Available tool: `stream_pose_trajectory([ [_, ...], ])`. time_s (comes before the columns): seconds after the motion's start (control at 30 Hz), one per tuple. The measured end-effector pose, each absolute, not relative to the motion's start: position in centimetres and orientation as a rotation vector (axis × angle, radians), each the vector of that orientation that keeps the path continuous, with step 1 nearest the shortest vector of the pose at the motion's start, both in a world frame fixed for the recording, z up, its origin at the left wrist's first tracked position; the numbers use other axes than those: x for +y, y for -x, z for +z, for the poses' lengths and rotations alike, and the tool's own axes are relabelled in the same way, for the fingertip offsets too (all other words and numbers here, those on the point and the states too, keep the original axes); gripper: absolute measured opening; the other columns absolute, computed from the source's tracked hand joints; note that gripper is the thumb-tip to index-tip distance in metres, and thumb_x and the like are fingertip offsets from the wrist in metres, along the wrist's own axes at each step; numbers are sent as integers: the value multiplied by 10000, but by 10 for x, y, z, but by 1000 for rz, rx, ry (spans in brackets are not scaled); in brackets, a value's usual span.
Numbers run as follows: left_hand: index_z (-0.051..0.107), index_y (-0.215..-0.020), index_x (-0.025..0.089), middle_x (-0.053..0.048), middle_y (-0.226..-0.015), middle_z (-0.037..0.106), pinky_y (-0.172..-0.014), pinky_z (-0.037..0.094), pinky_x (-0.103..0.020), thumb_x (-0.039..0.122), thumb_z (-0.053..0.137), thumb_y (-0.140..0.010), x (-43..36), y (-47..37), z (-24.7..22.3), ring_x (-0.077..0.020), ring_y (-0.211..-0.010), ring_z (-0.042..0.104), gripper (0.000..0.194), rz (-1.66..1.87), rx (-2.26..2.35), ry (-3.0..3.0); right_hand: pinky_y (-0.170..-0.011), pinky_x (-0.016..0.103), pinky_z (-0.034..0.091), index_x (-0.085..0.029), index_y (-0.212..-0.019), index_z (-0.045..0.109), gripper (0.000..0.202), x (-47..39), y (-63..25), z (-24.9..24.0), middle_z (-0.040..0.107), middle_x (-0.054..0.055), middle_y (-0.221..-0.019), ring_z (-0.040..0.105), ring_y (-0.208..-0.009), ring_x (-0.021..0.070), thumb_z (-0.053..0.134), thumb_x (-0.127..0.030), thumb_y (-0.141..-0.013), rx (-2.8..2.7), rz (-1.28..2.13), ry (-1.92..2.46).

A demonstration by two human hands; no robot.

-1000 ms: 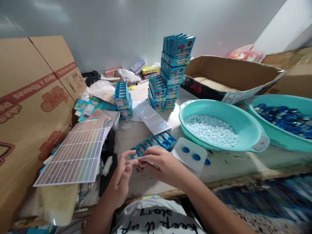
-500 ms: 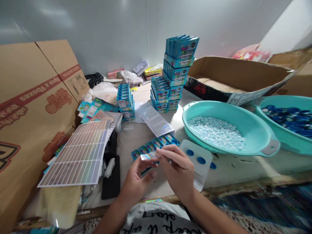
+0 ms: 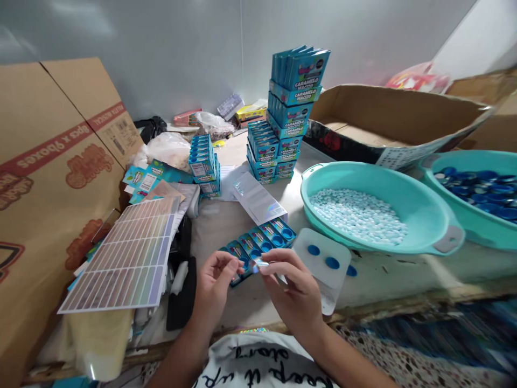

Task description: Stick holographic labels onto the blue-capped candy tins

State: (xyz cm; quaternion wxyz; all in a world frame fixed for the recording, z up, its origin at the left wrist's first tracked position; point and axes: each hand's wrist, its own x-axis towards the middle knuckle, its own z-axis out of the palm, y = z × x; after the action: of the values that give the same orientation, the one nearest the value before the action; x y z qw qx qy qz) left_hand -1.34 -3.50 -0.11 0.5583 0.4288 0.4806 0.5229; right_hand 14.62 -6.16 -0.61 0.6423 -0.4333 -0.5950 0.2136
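A gray wall is rising behind a pale table (image 3: 226, 215), where a row of blue packs (image 3: 267, 233) is lying just beyond the hands. The right hand (image 3: 291, 277) is pinching a small shiny sticker (image 3: 260, 263) between thumb and forefinger, its other fingers bending loosely. The left hand (image 3: 218, 277) is curling its fingers, thumb and forefinger nearly meeting beside the sticker; whether it is gripping anything, one cannot tell. The sticker is hovering in front of the row, between the hands. Both forearms are reaching in from the near edge and angling toward each other, the fingertips facing. A white board (image 3: 315, 264) bearing blue discs (image 3: 332, 263) is lying just right of the row, and a teal tub (image 3: 424, 210) is standing beyond it, holding white pieces (image 3: 359, 215).
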Motion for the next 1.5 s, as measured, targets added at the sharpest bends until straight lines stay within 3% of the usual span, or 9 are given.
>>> stream_pose_trajectory([
  [0.17, 706, -895, 175, -68, -894, 725, -678, 521, -229, 564, 795, -747, -30, 20, 3, -155, -777, 648, 425, 1188, 1167, -1153, -696, 278, 557, -233, -776, 692, 134, -65, -145, -13, 709, 59, -872, 692, -793, 175, 692, -170, -894, -1160, 705, 960],
  [0.3, 699, -1100, 193, -92, -1069, 722, -760, 539, -242, 551, 882, -649, -36, 13, 1, -176, -892, 667, 605, 1077, 1015, -1148, -721, 283, 564, -240, -787, 715, 108, -66, -144, -14, 729, 53, -868, 700, -807, 177, 720, -184, -879, -1096, 723, 937],
  [0.53, 746, -786, 151, -38, -678, 688, -628, 497, -214, 610, 782, -752, -35, 17, 1, -126, -636, 618, 462, 1027, 1095, -1205, -731, 299, 577, -257, -849, 758, 124, -68, -143, -11, 746, 55, -871, 707, -795, 179, 705, -149, -881, -1224, 719, 937],
  [0.7, 756, -761, 151, -28, -644, 678, -553, 456, -207, 603, 778, -740, -33, 23, 6, -111, -569, 554, 453, 1053, 1163, -1251, -831, 329, 580, -300, -924, 784, 149, -76, -136, -13, 713, 67, -1084, 688, -995, 208, 749, -170, -861, -1185, 781, 897],
  [0.87, 755, -771, 156, -32, -683, 689, -590, 456, -216, 500, 740, -796, -36, 26, 3, -127, -620, 572, 346, 1016, 1234, -1336, -885, 352, 580, -419, -1358, 565, 482, -77, -138, -16, 686, 41, -1181, 677, -1033, 189, 709, -259, -927, -1036, 829, 922],
  [0.97, 763, -801, 169, -42, -751, 714, -629, 461, -230, 428, 695, -847, -34, 33, 5, -142, -671, 601, 272, 939, 1244, -1509, -924, 377, 565, -397, -1433, 490, 547, -76, -147, -16, 666, 64, -1268, 658, -1116, 215, 703, -350, -931, -1168, 841, 1000],
  [1.17, 786, -813, 204, -41, -798, 732, -638, 449, -241, 365, 663, -871, -24, 46, 21, -151, -700, 617, 211, 768, 1213, -1807, -734, 299, 563, -236, -1049, 745, 162, -72, -155, -17, 712, 75, -931, 691, -835, 187, 626, -254, -941, -1515, 811, 1093],
  [1.27, 786, -806, 201, -56, -841, 758, -662, 476, -256, 379, 669, -858, -17, 49, 28, -184, -763, 662, 219, 660, 1196, -1808, -652, 274, 537, -220, -930, 759, 186, -71, -152, -25, 705, 64, -825, 674, -726, 166, 574, -207, -938, -1507, 807, 1067],
  [1.5, 783, -1035, 183, -49, -756, 770, -581, 496, -262, 336, 746, -754, 6, 37, 29, -189, -632, 685, 322, 587, 1273, -1674, -611, 272, 512, -213, -1227, 655, 407, -75, -135, -49, 588, -39, -664, 576, -613, 141, 715, -352, -849, -1101, 975, 1139],
])
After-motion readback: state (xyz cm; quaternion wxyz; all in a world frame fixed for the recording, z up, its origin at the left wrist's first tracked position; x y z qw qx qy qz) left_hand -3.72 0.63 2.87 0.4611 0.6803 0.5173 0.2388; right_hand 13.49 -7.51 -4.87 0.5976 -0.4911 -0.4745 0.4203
